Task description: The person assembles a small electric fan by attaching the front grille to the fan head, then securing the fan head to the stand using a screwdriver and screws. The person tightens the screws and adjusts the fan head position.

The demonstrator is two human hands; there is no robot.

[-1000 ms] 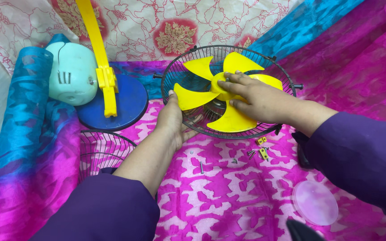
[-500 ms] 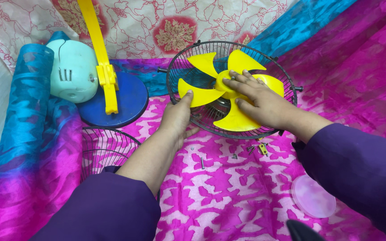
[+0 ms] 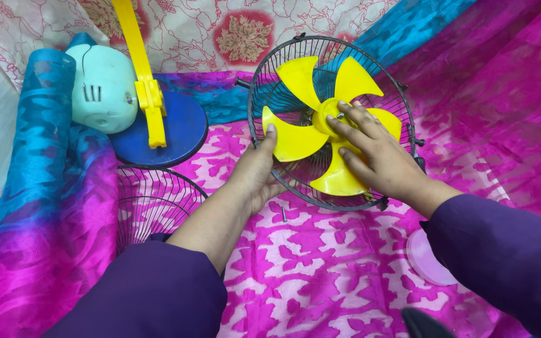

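Observation:
A black wire fan guard (image 3: 391, 94) stands tilted up toward me on a pink patterned cloth. Inside it sits a yellow fan blade (image 3: 295, 141) with several vanes. My left hand (image 3: 257, 170) grips the guard's left rim, thumb resting on a vane. My right hand (image 3: 374, 153) lies flat over the blade's hub and right vanes, fingers spread. Purple sleeves cover both forearms.
A pale green motor housing (image 3: 103, 87), a yellow stand arm (image 3: 142, 81) and a round blue base (image 3: 180, 134) lie at the back left. A second black wire guard (image 3: 151, 206) rests near my left elbow. One screw (image 3: 283, 215) and a clear round disc (image 3: 426, 258) lie on the cloth.
The guard with the blade has been tipped up from nearly flat to steeply tilted toward me. My left thumb has moved onto a vane. The small screws and yellow clips are now hidden behind it.

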